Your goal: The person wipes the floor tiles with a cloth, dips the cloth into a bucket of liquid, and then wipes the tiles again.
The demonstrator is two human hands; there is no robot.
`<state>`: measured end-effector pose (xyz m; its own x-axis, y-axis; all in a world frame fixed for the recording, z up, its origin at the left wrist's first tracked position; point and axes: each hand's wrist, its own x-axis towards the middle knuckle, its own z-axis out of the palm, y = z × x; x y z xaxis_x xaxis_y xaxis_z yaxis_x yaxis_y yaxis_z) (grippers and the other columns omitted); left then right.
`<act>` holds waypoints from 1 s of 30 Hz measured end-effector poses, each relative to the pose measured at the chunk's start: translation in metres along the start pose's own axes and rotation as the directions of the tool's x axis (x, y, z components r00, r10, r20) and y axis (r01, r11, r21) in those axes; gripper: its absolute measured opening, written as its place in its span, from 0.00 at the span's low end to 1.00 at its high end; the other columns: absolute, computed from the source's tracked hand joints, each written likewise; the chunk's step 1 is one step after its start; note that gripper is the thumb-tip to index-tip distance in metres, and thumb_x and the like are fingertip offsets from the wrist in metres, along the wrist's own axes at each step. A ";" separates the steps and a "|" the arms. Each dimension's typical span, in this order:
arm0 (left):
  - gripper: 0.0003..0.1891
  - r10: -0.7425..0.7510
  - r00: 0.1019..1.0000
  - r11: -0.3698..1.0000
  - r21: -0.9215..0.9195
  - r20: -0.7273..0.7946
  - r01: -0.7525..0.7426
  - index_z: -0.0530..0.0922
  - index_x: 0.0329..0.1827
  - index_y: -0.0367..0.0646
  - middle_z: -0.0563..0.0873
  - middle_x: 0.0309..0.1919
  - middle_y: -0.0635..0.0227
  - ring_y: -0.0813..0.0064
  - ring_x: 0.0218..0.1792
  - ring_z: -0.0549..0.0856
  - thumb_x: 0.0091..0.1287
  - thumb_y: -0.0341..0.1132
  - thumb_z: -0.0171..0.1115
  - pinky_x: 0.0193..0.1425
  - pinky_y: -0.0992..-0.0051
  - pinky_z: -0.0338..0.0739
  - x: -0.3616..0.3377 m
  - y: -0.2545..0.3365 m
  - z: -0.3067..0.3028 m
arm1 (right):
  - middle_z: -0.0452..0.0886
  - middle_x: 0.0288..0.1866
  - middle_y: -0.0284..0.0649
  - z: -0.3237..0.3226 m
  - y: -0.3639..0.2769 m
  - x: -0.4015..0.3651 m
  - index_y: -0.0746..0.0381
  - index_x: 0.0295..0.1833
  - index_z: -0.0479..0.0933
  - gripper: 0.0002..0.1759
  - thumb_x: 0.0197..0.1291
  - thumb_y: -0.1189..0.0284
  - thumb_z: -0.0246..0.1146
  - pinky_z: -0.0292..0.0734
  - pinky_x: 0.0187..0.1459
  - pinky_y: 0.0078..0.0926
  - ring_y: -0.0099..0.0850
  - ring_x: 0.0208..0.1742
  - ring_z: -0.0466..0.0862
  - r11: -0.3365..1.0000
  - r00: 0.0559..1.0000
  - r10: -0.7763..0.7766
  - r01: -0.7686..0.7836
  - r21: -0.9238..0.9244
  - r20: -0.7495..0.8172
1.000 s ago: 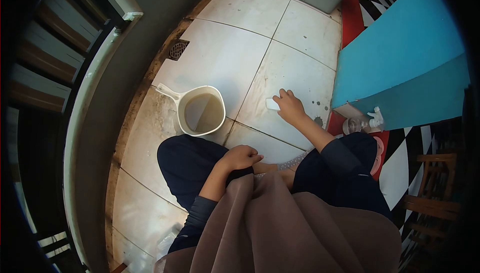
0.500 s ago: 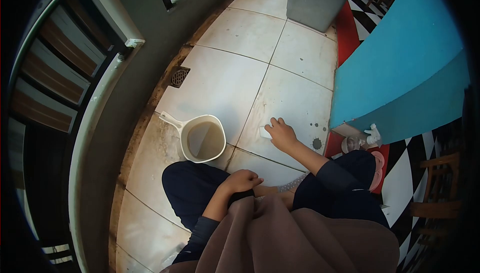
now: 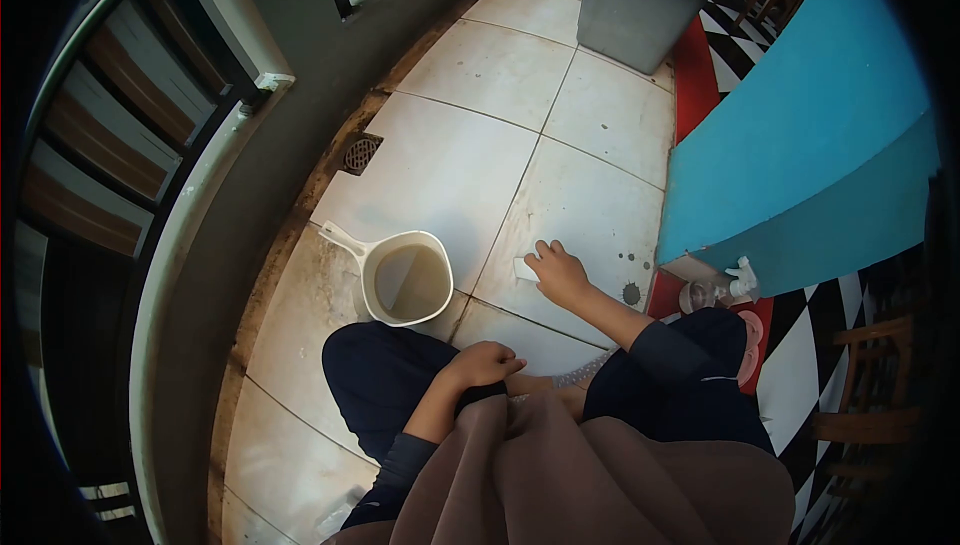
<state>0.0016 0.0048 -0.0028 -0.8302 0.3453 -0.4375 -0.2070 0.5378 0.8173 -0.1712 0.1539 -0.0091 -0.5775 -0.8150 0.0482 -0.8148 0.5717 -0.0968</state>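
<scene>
My right hand presses a small white block, likely a sponge, against a white floor tile. Its fingers are bent over the block and hide most of it. My left hand rests in my lap beside my bent knee, fingers curled in, with nothing visible in it. Just beyond that knee stands a cream-white dipper of cloudy water, its handle pointing to the upper left.
A floor drain lies by the left wall. Ahead is a grey bin. At right are a blue pillar, a spray bottle, a clear container and pink footwear. Dark spots mark the tile near my right arm.
My right hand has slid slightly left and toward the far side with the white sponge. My left hand and the dipper stay where they were. The view has shifted a little.
</scene>
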 end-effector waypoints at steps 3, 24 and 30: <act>0.25 -0.002 1.000 1.000 0.009 0.006 0.002 0.76 0.23 0.35 0.73 0.17 0.51 0.62 0.20 0.70 0.67 0.50 0.53 0.31 0.64 0.67 -0.001 0.002 -0.001 | 0.72 0.44 0.41 -0.002 -0.016 -0.017 0.60 0.42 0.74 0.17 0.42 0.79 0.65 0.82 0.36 0.31 0.40 0.45 0.75 0.997 0.995 -0.070 0.068 0.045 0.065; 0.24 0.008 0.999 1.000 0.018 -0.050 -0.007 0.78 0.25 0.35 0.77 0.21 0.49 0.55 0.24 0.75 0.67 0.50 0.53 0.34 0.62 0.69 -0.009 0.007 -0.001 | 0.71 0.43 0.39 -0.006 0.051 -0.006 0.59 0.43 0.74 0.21 0.39 0.77 0.69 0.83 0.37 0.33 0.39 0.45 0.75 0.963 0.964 0.260 -0.263 -0.057 -0.055; 0.24 0.023 0.999 0.999 0.045 -0.039 -0.022 0.78 0.25 0.35 0.77 0.20 0.49 0.56 0.24 0.75 0.67 0.50 0.53 0.33 0.63 0.69 -0.002 0.001 0.002 | 0.71 0.44 0.39 -0.009 -0.008 -0.062 0.60 0.43 0.74 0.20 0.39 0.77 0.69 0.82 0.36 0.33 0.39 0.46 0.74 0.999 0.994 0.029 -0.030 0.009 0.105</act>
<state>0.0046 0.0065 -0.0015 -0.8542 0.3278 -0.4036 -0.1656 0.5644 0.8088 -0.1290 0.2010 -0.0020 -0.5925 -0.8034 -0.0591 -0.7963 0.5952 -0.1076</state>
